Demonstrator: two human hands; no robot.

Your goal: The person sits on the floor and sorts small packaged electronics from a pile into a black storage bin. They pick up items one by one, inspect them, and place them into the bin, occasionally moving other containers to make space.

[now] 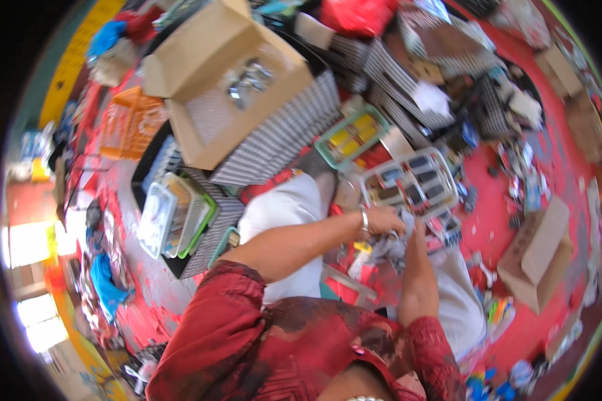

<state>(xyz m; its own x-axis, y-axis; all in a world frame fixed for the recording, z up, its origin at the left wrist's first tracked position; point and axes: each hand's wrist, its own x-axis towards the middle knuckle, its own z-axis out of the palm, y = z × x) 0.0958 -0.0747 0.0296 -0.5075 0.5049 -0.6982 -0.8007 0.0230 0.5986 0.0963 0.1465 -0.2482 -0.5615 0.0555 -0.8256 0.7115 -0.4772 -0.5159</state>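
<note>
Grey cloth (pixel 389 250) looks light, limp, hard to break, so grip a bunched fold; left hand (pixel 385 220) pinches its top, right hand (pixel 416 234) too blurred to tell.

The left hand (pixel 386 220) holds a grey bundle (pixel 388 249) close to the right hand (pixel 412 230), near a compartmented tray (pixel 441 209)

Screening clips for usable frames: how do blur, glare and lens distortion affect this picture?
Head view, centre: a smear softens the left hand and the grey crumpled item by it, losing finger detail; head view, left rim: a bright window washes out to white; head view, edges: fisheye bending curves the yellow strip, and the corners go black.
</note>
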